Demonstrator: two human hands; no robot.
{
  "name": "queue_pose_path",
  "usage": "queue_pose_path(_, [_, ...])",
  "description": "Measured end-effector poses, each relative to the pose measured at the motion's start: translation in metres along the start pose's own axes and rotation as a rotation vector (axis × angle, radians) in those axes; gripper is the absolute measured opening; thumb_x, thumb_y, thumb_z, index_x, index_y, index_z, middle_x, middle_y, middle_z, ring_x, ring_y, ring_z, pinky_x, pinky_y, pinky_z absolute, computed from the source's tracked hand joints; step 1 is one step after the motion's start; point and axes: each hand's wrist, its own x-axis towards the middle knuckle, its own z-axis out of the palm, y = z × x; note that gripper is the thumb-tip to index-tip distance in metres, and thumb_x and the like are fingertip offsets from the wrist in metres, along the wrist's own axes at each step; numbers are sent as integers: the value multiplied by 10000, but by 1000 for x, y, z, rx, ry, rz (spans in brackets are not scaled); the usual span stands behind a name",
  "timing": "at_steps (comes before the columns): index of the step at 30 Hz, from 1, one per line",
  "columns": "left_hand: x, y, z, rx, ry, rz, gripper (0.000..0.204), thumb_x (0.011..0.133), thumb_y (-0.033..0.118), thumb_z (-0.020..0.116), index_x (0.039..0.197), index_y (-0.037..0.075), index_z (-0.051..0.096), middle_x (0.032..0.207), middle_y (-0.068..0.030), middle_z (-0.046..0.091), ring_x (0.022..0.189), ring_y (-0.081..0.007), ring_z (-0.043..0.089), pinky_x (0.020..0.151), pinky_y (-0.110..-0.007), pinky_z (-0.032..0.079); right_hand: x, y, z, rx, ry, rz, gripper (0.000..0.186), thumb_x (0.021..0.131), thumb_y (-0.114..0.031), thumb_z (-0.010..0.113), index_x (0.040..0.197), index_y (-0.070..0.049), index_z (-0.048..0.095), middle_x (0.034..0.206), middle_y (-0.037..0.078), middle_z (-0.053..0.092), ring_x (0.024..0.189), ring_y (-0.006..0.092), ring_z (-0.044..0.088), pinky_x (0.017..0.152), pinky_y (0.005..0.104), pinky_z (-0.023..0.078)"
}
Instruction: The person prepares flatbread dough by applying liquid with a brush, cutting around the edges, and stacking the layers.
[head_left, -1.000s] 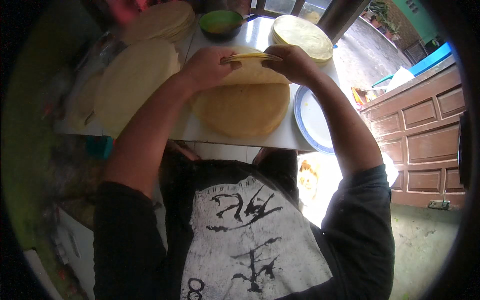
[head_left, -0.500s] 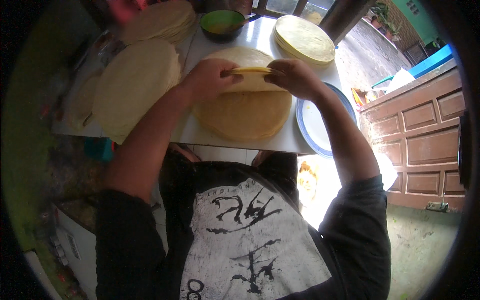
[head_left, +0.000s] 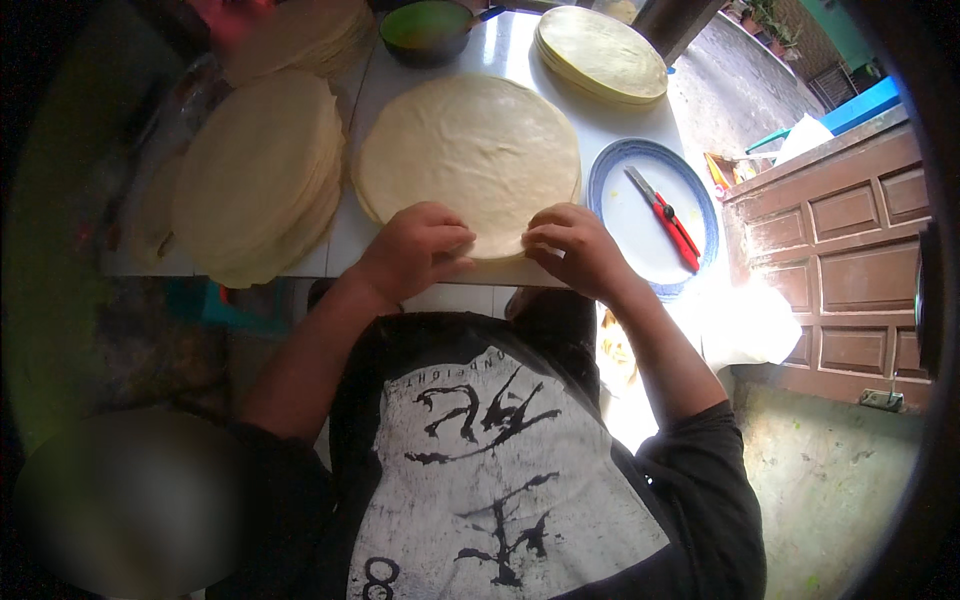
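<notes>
A wide, pale round sheet of dough (head_left: 468,150) lies spread flat on the table in front of me, its surface slightly wrinkled. At its near edge, my left hand (head_left: 418,252) is closed, thumb and fingers pinching the rim. My right hand (head_left: 578,250) grips the same rim a short way to the right, its fingers curled over the edge. Between the two hands a short stretch of the rim shows. How many layers lie beneath the top sheet is hidden.
Stacks of similar rounds stand at left (head_left: 250,165), far left (head_left: 300,40) and far right (head_left: 600,55). A dark bowl, green inside (head_left: 425,35), sits at the back. On the right, a blue-rimmed plate (head_left: 630,235) carries a red-handled cutter knife (head_left: 680,238). The table's front edge runs below my hands.
Both hands have come toward me, bringing the raised edge of the dough sheet down to the near side. The sheet now covers the darker round below. The plate's knife has come into sight.
</notes>
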Motion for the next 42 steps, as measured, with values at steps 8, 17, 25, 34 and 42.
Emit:
queue_pose_path(8, [6,10,2,-56,178,-257,164,947,169,707,1029,27,723,964,-161,706,922,-353,669,829,-427,530,11,4,2,120,-9,304,152,831,-38,768,967,-56,704,976,129,713,957,335,687,835,403,546])
queue_pose_path(17, [2,2,11,7,169,-214,177,965,186,702,1068,45,727,1000,-155,708,930,-336,671,826,-421,537,8,-10,9,-68,29,17,283,748,-150,845,975,-79,691,1022,99,697,980,352,659,844,451,522])
queue_pose_path(25, [-2,2,12,-8,174,-128,136,930,129,727,1035,43,722,968,-144,695,906,-334,659,818,-428,524,12,-4,5,49,-64,85,200,769,-117,857,937,-97,751,1022,87,719,1022,309,672,886,416,525])
queue_pose_path(34, [-2,4,12,40,190,-61,170,899,100,746,1058,44,726,1004,-147,701,955,-340,657,874,-438,517,18,9,3,114,-111,63,118,816,-121,806,895,-64,741,941,112,709,928,337,682,822,432,546])
queue_pose_path(42, [0,13,13,76,168,-35,374,881,118,769,1242,61,693,1020,-157,705,969,-356,666,872,-454,524,27,5,1,130,-108,300,138,877,-166,773,924,-43,729,923,137,696,887,359,686,792,446,554])
